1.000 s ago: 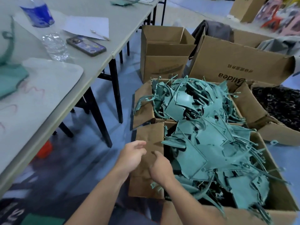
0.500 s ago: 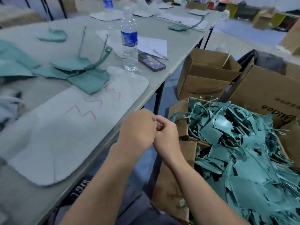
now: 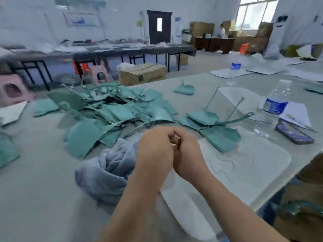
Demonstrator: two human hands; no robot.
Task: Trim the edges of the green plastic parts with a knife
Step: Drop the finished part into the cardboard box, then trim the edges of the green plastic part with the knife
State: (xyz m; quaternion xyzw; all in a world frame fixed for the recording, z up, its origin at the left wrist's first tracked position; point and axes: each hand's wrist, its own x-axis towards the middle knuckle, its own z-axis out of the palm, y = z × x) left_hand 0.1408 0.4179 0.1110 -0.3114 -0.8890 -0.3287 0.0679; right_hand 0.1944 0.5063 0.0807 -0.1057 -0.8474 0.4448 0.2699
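Swinging up from the box, view is now taking in the surface (image 3: 35,180) and its green parts (image 3: 111,112), while left hand (image 3: 155,152) and right hand (image 3: 187,159) are hovering together, fingers curled, grip unclear, no knife showing, trimming probably not starting yet.

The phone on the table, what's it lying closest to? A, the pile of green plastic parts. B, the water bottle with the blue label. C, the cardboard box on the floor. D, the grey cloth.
B: the phone lies at the right of the table, just beside the base of the water bottle, far from the pile of green plastic parts and the grey cloth.
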